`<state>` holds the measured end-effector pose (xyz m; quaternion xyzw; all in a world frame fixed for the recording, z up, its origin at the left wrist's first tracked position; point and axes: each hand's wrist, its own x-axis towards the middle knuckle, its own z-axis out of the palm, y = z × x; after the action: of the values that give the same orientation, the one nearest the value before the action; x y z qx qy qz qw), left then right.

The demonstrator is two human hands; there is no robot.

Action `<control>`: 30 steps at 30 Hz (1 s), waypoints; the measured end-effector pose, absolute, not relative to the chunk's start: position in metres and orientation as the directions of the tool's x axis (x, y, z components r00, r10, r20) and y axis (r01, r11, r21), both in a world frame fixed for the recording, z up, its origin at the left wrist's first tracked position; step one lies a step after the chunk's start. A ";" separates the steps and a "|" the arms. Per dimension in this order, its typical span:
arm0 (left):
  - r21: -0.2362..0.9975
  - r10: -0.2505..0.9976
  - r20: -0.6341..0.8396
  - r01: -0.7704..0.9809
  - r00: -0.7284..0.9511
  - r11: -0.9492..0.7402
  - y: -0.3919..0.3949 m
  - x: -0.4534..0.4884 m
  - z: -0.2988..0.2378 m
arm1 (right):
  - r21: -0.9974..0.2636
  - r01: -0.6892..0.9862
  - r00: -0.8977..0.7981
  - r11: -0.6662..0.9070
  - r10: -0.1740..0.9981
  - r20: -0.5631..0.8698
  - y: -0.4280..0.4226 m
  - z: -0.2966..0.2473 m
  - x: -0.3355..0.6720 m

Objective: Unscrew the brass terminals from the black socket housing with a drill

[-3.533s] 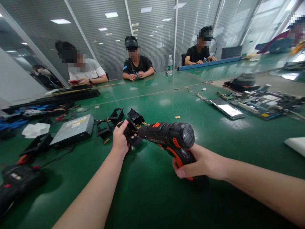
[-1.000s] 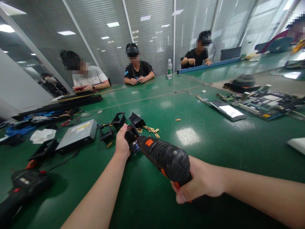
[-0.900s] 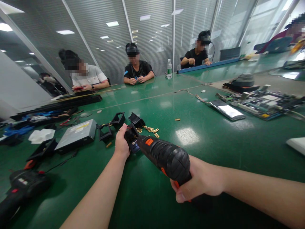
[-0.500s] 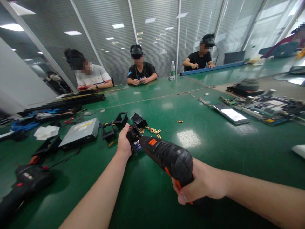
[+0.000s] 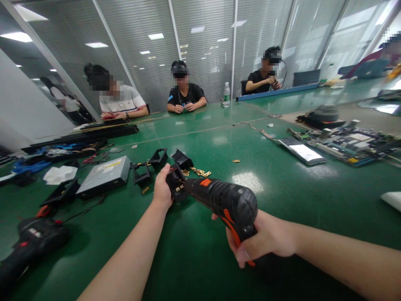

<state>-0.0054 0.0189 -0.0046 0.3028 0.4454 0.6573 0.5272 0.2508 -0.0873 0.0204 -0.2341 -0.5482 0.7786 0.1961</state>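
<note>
My left hand (image 5: 162, 189) is closed around a small black plastic part (image 5: 175, 184) with brass contacts, held on the green table (image 5: 282, 184). My right hand (image 5: 266, 244) grips the handle of a black and orange electric screwdriver (image 5: 227, 200). The screwdriver's nose points left and meets the black part. Small brass pieces (image 5: 199, 171) lie just beyond the part, with a single one (image 5: 236, 160) farther right.
Black plastic brackets (image 5: 148, 165) and a grey optical drive (image 5: 105, 175) lie to the left. A second power tool (image 5: 28, 246) sits at the near left. A phone (image 5: 302, 151) and circuit boards (image 5: 351, 142) lie at the right. Three people sit along the far side; a water bottle (image 5: 227, 94) stands there.
The screwdriver has tipped from pointing up-left to lying more level, with its rear end lower and my right hand dropped slightly. My left hand stays on the black part.
</note>
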 end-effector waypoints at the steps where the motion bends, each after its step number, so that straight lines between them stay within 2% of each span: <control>1: 0.905 0.963 -0.072 -0.422 -0.259 -0.046 0.019 -0.005 -0.005 | -0.946 -0.049 -0.815 -0.322 0.560 -0.148 -0.087 0.020 0.251; 14: 0.919 0.954 -0.078 -0.392 -0.289 -0.044 0.019 -0.004 -0.003 | -0.957 -0.033 -0.809 -0.290 0.570 -0.145 -0.087 0.019 0.251; 30: 0.912 0.967 -0.082 -0.410 -0.242 -0.025 0.018 -0.006 -0.003 | -0.957 -0.012 -0.808 -0.291 0.567 -0.163 -0.084 0.020 0.251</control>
<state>-0.0055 0.0177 -0.0026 0.3085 0.4511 0.6461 0.5328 0.2513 -0.0844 0.0204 -0.2459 -0.5646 0.7649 0.1891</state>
